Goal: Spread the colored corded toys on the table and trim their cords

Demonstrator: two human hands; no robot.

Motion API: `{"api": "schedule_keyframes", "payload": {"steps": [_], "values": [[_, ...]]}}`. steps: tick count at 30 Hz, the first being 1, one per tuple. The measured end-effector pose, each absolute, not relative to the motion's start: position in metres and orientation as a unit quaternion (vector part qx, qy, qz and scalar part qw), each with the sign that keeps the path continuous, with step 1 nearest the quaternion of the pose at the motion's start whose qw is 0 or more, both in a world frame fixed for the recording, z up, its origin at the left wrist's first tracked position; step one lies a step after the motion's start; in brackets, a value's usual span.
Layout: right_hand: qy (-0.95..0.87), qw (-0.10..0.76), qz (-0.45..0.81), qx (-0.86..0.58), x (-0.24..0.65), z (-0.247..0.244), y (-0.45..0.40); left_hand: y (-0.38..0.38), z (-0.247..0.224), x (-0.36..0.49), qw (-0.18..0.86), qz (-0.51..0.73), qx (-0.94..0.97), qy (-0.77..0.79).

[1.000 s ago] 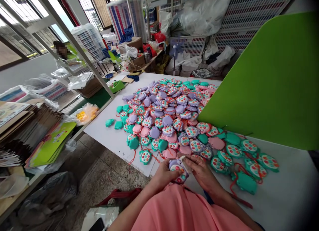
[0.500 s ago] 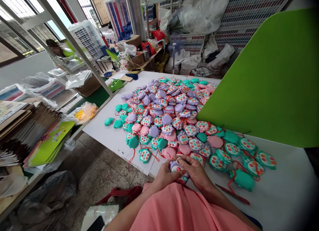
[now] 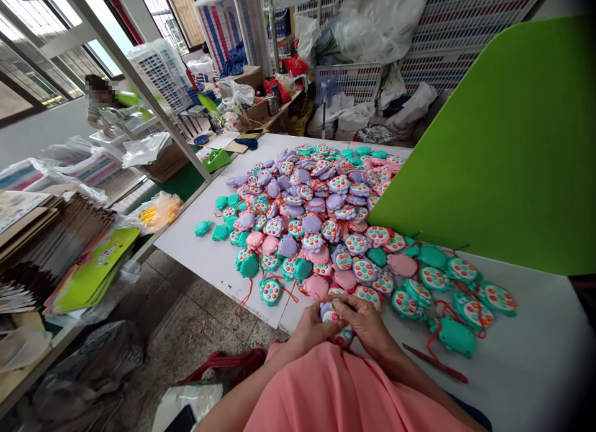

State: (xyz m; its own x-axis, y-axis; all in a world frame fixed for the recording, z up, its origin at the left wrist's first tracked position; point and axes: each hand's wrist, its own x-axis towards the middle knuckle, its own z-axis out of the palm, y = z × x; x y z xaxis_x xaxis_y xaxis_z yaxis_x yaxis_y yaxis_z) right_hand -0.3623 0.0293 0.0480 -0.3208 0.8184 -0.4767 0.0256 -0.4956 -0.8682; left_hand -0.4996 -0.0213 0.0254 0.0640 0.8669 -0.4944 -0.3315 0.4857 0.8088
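Close to my body, at the table's front edge, my left hand (image 3: 310,328) wraps round a purple animal-shaped toy (image 3: 329,314) with coloured dots on its white face. My right hand (image 3: 364,320) grips the same toy from the other side, its thumb pressed on the top end. Fingers cover much of the toy. Just beyond my hands spreads a heap of similar purple, pink and teal toys (image 3: 311,224), many with orange-red cords. A teal toy (image 3: 456,337) lies to the right, near a slim red-handled tool (image 3: 435,362).
A large green panel (image 3: 503,153) stands on the right of the white table (image 3: 186,246). Stacked cardboard (image 3: 65,239) and green printed sheets (image 3: 93,267) lie on the left shelf. A red stool (image 3: 223,367) is below. Another person (image 3: 105,106) sits at the far left.
My right hand's fingers have shifted slightly over the top of the purple toy, which stays between both hands. The far person has moved a little.
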Motion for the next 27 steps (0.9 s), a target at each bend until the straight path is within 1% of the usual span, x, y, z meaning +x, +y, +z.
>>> {"api": "schedule_keyframes", "payload": {"steps": [2, 6, 10, 12, 14, 17, 19, 22, 24, 27], "values": [[-0.417, 0.29, 0.701, -0.501, -0.361, 0.046, 0.03, -0.021, 0.023, -0.499, 0.676, 0.438, 0.261, 0.532], [-0.443, 0.264, 0.711, -0.479, -0.359, 0.042, 0.031, -0.02, 0.019, -0.499, 0.682, 0.433, 0.264, 0.526], [-0.435, 0.307, 0.684, -0.499, -0.362, 0.031, 0.033, -0.018, 0.016, -0.499, 0.628, 0.436, 0.308, 0.566], [-0.403, 0.324, 0.684, -0.513, -0.364, 0.024, 0.036, -0.016, 0.015, -0.499, 0.619, 0.432, 0.324, 0.571], [-0.351, 0.339, 0.704, -0.516, -0.364, 0.017, 0.038, -0.014, 0.012, -0.502, 0.642, 0.418, 0.323, 0.556], [-0.263, 0.363, 0.728, -0.518, -0.357, 0.007, 0.041, -0.007, 0.007, -0.517, 0.679, 0.366, 0.305, 0.558], [-0.216, 0.364, 0.729, -0.538, -0.347, 0.001, 0.041, 0.001, 0.001, -0.534, 0.673, 0.331, 0.303, 0.588], [-0.194, 0.352, 0.713, -0.574, -0.33, -0.008, 0.038, 0.021, -0.008, -0.571, 0.612, 0.313, 0.308, 0.658], [-0.197, 0.35, 0.706, -0.584, -0.322, -0.012, 0.035, 0.042, -0.01, -0.6, 0.548, 0.333, 0.307, 0.703], [-0.185, 0.365, 0.711, -0.572, -0.317, -0.016, 0.031, 0.085, -0.002, -0.644, 0.47, 0.384, 0.311, 0.731]]}}
